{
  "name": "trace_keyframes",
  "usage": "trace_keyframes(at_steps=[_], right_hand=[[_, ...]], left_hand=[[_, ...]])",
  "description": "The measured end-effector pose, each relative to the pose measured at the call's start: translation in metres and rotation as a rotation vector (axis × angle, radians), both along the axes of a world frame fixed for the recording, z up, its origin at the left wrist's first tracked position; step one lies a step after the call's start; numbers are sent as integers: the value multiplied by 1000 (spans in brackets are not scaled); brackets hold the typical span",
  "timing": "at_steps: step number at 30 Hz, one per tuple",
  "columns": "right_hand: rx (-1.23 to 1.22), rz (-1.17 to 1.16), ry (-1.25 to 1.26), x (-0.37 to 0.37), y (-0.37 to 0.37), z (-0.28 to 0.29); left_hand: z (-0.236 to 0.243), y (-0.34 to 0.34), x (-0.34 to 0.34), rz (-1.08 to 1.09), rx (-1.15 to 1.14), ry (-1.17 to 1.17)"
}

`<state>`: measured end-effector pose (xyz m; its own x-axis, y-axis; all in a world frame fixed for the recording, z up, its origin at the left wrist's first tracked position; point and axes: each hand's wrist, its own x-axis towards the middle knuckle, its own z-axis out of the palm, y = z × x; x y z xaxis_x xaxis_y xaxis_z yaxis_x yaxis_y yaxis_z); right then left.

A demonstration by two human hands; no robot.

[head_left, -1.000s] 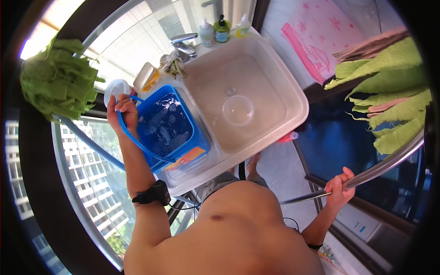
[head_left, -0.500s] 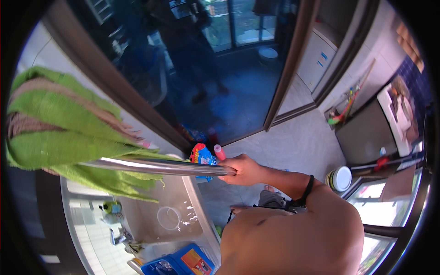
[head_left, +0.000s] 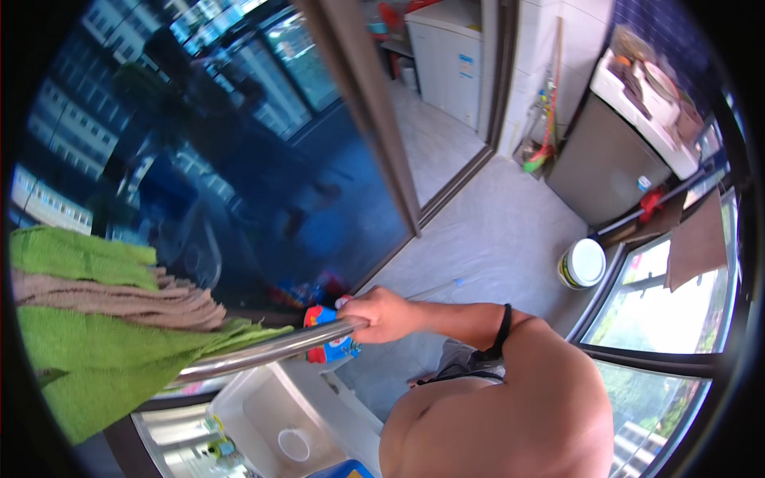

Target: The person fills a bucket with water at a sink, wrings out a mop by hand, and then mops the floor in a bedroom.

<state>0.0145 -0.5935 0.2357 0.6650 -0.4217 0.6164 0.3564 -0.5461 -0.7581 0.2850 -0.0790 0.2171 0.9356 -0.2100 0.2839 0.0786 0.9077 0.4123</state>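
Observation:
My right hand is wrapped round the shiny metal pole of a mop, close to the pole's visible end. Green and brown cloth strips hang from its other end at the far left, raised near my head. My right arm reaches leftward across my bare torso, with a dark band round it. Just beyond the pole, partly covered by it, stands a red and blue packet. My left hand is out of the picture.
A pale sink with a white round container lies below the pole. Dark sliding glass stands ahead. A lidded white bucket is on the grey floor at right, near windows, a dark cabinet and a broom.
My view has swung to the right. The mop's cloth sits lower in the picture and its pole slants up to my hand. My right hand keeps its grip.

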Motion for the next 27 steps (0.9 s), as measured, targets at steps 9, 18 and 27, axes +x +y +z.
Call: trace_keyframes(at_steps=[9,18,27], right_hand=[[81,-271,-83,-153,-73,-1],[121,-674,-37,-309,-127,18],[451,-1096,-48,-379,-141,-4]], left_hand=[[-2,-193,-52,-614,93,66],[-3,-378,-168,-1046,265,334],[-79,-610,-286,-1429,821,578]])
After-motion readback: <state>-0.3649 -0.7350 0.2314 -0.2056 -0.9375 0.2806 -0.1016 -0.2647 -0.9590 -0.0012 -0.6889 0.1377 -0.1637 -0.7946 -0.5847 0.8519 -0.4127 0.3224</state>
